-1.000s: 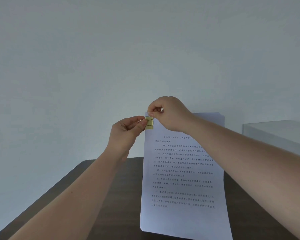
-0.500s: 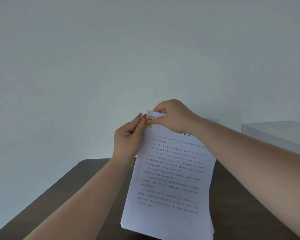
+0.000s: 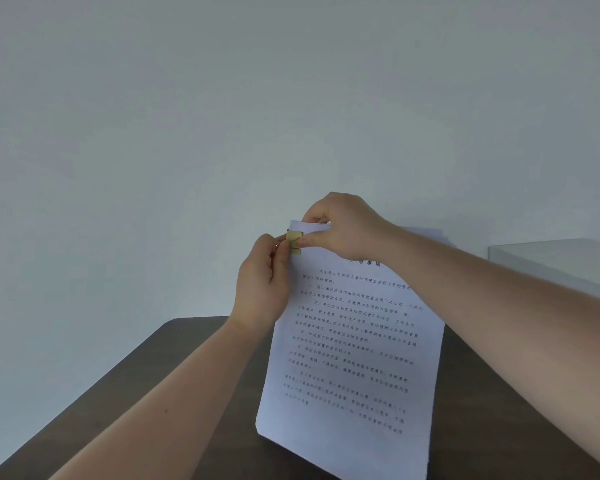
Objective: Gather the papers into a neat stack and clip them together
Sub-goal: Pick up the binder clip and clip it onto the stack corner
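Papers [image 3: 354,341] are held up off the dark surface [image 3: 118,393], slanted, bottom edge low near it. My right hand [image 3: 343,226] grips the top left corner, thumb in front and other fingers curled behind, pinching the sheets. My left hand [image 3: 264,282] has fingers pressed together on the gold binder clip [image 3: 294,241], which sits at the stack's left edge just below that corner, w/ my right thumb tip touching it. Can't tell if the clip's mouth is fully over all sheets or only the front ones.

Risks, as I judge them: back pages peek out at the upper right, so the stack isn't quite square & the clip could lock in that skew. If I let go w/ the right hand too soon, loose sheets slide out. Clip could also snap off the edge if seated too shallow.
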{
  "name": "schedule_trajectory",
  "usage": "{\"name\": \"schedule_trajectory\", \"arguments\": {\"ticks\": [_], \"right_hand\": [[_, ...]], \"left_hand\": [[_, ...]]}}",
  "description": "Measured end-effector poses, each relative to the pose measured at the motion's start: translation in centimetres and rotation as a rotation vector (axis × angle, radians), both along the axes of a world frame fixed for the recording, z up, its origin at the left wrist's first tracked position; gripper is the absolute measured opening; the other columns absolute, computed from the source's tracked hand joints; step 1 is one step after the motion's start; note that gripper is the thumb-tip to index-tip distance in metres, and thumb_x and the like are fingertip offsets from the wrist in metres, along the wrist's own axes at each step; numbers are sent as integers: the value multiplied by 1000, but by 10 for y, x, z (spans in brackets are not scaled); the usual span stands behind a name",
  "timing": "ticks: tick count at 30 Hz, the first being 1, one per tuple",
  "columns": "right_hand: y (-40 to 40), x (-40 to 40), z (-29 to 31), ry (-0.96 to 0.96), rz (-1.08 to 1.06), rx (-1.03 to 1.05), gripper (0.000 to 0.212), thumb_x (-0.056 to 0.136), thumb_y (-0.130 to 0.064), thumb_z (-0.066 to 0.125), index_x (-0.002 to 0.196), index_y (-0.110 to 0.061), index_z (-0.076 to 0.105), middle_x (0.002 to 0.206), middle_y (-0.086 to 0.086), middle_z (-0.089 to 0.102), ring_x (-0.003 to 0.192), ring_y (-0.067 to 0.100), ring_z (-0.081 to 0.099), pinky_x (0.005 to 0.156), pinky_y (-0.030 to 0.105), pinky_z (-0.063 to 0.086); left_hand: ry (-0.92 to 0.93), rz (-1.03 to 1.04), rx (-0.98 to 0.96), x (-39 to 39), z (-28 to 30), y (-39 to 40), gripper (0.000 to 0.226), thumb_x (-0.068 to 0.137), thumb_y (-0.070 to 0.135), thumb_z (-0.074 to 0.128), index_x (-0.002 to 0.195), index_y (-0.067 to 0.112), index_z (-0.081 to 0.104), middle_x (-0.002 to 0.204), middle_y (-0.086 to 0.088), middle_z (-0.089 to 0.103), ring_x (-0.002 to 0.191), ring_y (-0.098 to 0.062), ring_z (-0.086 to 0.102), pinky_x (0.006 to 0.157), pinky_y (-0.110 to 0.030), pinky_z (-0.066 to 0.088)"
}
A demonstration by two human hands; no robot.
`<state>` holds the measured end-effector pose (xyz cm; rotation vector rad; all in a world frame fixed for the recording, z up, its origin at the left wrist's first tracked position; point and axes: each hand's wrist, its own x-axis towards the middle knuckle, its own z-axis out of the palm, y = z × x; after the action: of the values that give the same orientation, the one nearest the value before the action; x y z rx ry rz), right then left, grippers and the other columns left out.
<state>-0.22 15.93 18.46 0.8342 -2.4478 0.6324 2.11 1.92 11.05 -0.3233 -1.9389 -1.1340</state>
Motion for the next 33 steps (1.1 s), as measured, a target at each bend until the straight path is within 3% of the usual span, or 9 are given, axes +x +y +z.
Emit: {"name": "schedule_trajectory", "arguments": {"ticks": [4, 8, 11, 15, 17, 22, 25, 29, 33], "right_hand": [[3, 1, 1, -22, 31, -16, 28, 82, -37, 69, 102, -18, 69, 79, -14, 49, 75, 10, 51, 75, 21, 35], [6, -3, 2, -38, 37, 12, 27, 84, -34, 67, 107, -20, 70, 91, -12, 56, 93, 10, 54, 87, 17, 36], [7, -2, 2, -62, 58, 59, 24, 87, -32, 64, 108, -22, 69, 87, -18, 54, 85, 1, 52, 72, 1, 35], [4, -2, 1, -49, 64, 55, 28, 86, -36, 64, 109, -21, 69, 103, -5, 62, 104, 13, 53, 93, 25, 33], [1, -3, 1, -44, 62, 63, 30, 86, -40, 63, 109, -21, 68, 110, -2, 65, 106, 16, 54, 91, 26, 32], [-1, -5, 4, -28, 54, 83, 29, 85, -39, 64, 108, -21, 69, 108, -1, 65, 107, 18, 55, 92, 26, 33], [-2, -5, 6, -13, 53, 97, 29, 84, -41, 65, 105, -21, 69, 103, -2, 63, 103, 16, 54, 88, 25, 29], [-9, -9, 4, 24, 53, 128, 26, 84, -42, 65, 100, -22, 68, 102, -7, 67, 103, 14, 56, 99, 31, 31], [-5, -11, -1, 28, 68, 62, 30, 84, -40, 66, 106, -20, 66, 79, -16, 48, 96, 10, 39, 95, 28, 28]], "left_hand": [[-105, -155, 124, 1, -3, -4, 36, 101, 26, 42, 66, 17, 35, 60, 14, 41, 56, 0, 38, 58, -14, 34], [-140, -408, 547, 1, 1, -5, 34, 103, 31, 36, 81, 12, 55, 78, 2, 70, 92, -13, 68, 94, -25, 49], [-169, -316, 449, 1, 5, -7, 28, 99, 23, 50, 100, 9, 74, 94, -1, 78, 100, -14, 71, 98, -29, 51], [-141, -247, 439, -1, 3, -9, 22, 88, 22, 68, 105, 12, 77, 93, 2, 76, 89, 1, 70, 83, -15, 52], [-112, -228, 453, -4, 2, -6, 23, 86, 21, 69, 107, 14, 76, 90, 4, 73, 76, 10, 66, 69, -3, 49], [5, -102, 349, -9, -1, -3, 14, 90, 18, 65, 97, 13, 75, 111, 0, 63, 93, 1, 59, 70, 0, 43], [-4, -81, 241, -11, -4, -1, 19, 98, 19, 51, 101, 18, 70, 95, 8, 68, 80, 9, 60, 68, 0, 42], [-53, -32, 235, -15, -4, 1, 18, 101, 18, 40, 98, 14, 57, 81, 14, 56, 71, 3, 51, 56, 2, 38], [-75, -35, 237, -16, -4, 5, 14, 101, 23, 42, 97, 12, 50, 77, 8, 50, 66, -4, 45, 49, -2, 36]]}}
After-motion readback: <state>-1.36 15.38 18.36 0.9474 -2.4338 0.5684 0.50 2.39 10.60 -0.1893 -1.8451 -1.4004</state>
